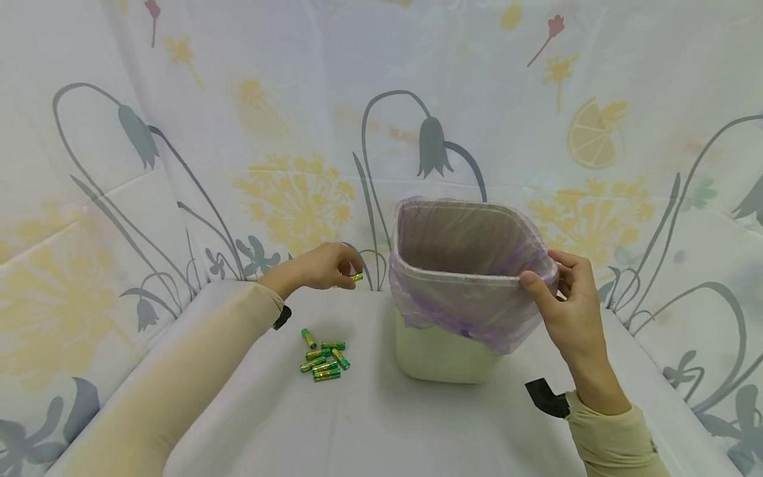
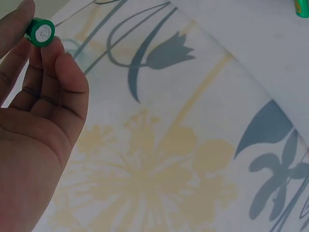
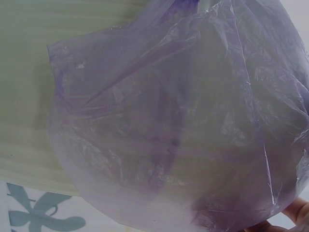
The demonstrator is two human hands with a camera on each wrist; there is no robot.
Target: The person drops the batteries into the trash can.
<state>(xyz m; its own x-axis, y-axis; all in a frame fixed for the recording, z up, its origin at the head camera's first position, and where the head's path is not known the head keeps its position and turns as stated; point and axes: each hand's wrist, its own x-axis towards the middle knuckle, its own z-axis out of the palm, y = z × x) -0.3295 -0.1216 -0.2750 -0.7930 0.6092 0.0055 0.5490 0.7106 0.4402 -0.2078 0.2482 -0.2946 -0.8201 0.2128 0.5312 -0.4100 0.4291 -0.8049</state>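
My left hand (image 1: 330, 267) pinches a green and gold battery (image 1: 357, 277) between thumb and fingertips, left of the bin and above the white surface. In the left wrist view the flat silver end of that battery (image 2: 43, 33) faces the camera. A pale cream bin (image 1: 444, 351) stands upright, lined with a translucent purple bag (image 1: 471, 308) folded down over its rim. With thumb and fingers, my right hand (image 1: 572, 305) grips the bin's right rim through the bag. The bag (image 3: 145, 106) fills most of the right wrist view. The bin's bottom is hidden.
Several loose green batteries (image 1: 324, 361) lie in a small cluster on the white surface (image 1: 334, 430), left of the bin. A white cloth (image 1: 310, 99) with flower prints hangs behind and along both sides.
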